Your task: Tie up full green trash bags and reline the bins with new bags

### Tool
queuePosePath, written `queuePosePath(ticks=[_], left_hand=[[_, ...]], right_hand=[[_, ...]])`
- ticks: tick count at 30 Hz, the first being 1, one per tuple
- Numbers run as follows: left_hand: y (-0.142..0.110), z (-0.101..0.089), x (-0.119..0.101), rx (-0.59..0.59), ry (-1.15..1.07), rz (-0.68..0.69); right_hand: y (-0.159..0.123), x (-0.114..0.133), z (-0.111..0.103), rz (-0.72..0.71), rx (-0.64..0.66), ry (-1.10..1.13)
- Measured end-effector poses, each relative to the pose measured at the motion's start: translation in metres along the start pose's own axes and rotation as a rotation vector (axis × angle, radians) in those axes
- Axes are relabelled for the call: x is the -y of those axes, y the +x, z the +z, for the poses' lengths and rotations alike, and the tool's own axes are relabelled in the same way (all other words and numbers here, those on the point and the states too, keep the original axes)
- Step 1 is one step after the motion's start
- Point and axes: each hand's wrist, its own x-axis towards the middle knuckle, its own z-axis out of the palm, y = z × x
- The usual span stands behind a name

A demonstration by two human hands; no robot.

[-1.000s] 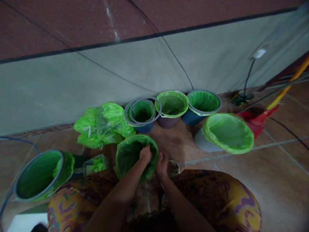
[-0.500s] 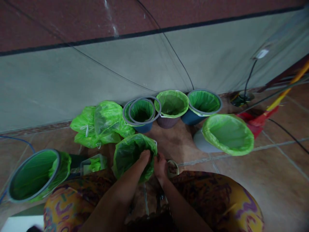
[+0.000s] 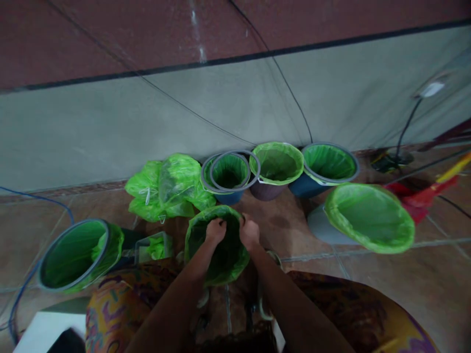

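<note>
Bin — beneath left hand, beside right hand

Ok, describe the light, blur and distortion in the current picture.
Head view: dim light, deep shadow inside the front middle bin; head view: soft throughout, blurring finger detail on the left hand and right hand; head view: wide-angle look, the grey bin at right seeming stretched; head view: no strong glare.

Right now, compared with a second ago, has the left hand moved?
Yes. The left hand has shifted left, closer to the green bags by the wall.
</note>
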Motion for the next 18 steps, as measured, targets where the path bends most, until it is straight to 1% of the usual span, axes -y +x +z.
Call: queuePosePath(ticks=[2,3,4,6,8,9,10,11,13,15,16,18], left_hand=[[-0.004,-0.005,0.006,-0.051,-0.017,-0.017],[-0.005,-0.009,0.008,-0.087,-0.025,-0.025],[-0.004,-0.013,0.010,-0.139,-0.037,-0.029],[0.000,-0.022,0.009,-0.279,-0.075,-0.005],[0.009,-0.030,0.005,-0.407,-0.104,0.065],[0.015,-0.034,0.002,-0.435,-0.099,0.103],[0.021,-0.038,-0.002,-0.424,-0.072,0.133],[0.028,-0.041,-0.005,-0.383,-0.033,0.150],[0.042,-0.044,-0.010,-0.260,0.042,0.158],[0.055,-0.044,-0.011,-0.151,0.078,0.150],[0.059,-0.042,-0.011,-0.119,0.083,0.149],[0.066,-0.039,-0.008,-0.076,0.087,0.157]], right_hand=[[0.002,-0.003,0.005,0.033,0.119,-0.093],[0.002,-0.006,0.007,0.041,0.150,-0.131],[0.002,-0.009,0.009,0.042,0.162,-0.160],[0.001,-0.014,0.012,0.027,0.154,-0.186],[-0.002,-0.018,0.015,0.012,0.147,-0.193],[-0.003,-0.019,0.017,0.009,0.138,-0.191],[-0.004,-0.019,0.018,0.004,0.115,-0.184],[-0.005,-0.020,0.019,-0.009,0.076,-0.169],[-0.004,-0.019,0.018,-0.050,-0.046,-0.107],[0.003,-0.016,0.013,-0.086,-0.158,-0.033],[0.009,-0.014,0.010,-0.091,-0.184,-0.008],[0.023,-0.009,0.003,-0.075,-0.176,0.008]])
